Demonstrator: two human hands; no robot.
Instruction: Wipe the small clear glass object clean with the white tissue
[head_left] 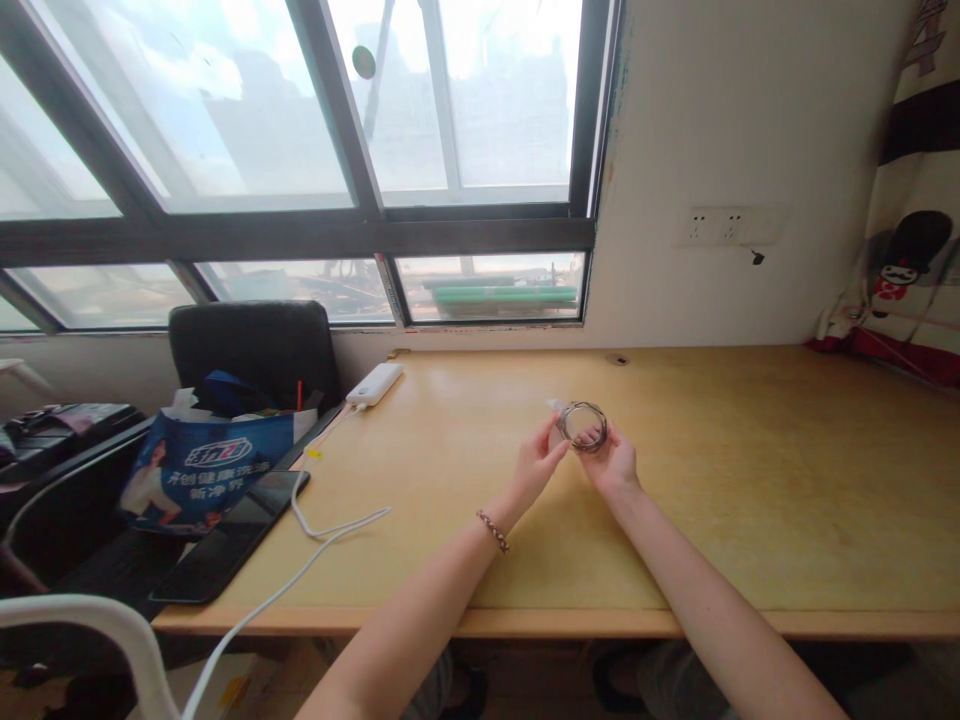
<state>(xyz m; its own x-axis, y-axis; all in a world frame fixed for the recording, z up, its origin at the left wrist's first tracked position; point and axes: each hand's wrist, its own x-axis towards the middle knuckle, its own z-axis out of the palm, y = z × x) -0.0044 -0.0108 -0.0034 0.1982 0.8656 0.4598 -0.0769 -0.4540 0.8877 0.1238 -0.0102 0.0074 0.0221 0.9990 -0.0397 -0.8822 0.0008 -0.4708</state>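
Observation:
A thin, dark, metallic-looking ring (587,404), shaped like a bangle, is held up over the table between both hands. My left hand (538,456) grips its left edge, thumb and fingers closed on it. From the right, my right hand (616,464) holds the ring's other side, and some of its fingers show through the opening. A small whitish, translucent piece (555,404) shows just above my left fingertips; what it is I cannot make out. Around my left wrist is a braided bracelet (493,531).
A light wooden table (750,500) spans the front. On its left lie a white power bank (375,384), a white cable (300,505) and a black tablet (232,540). Beyond that edge, a blue bag (206,465) rests on a black chair (255,335). Windows and a wall socket (712,228) are behind.

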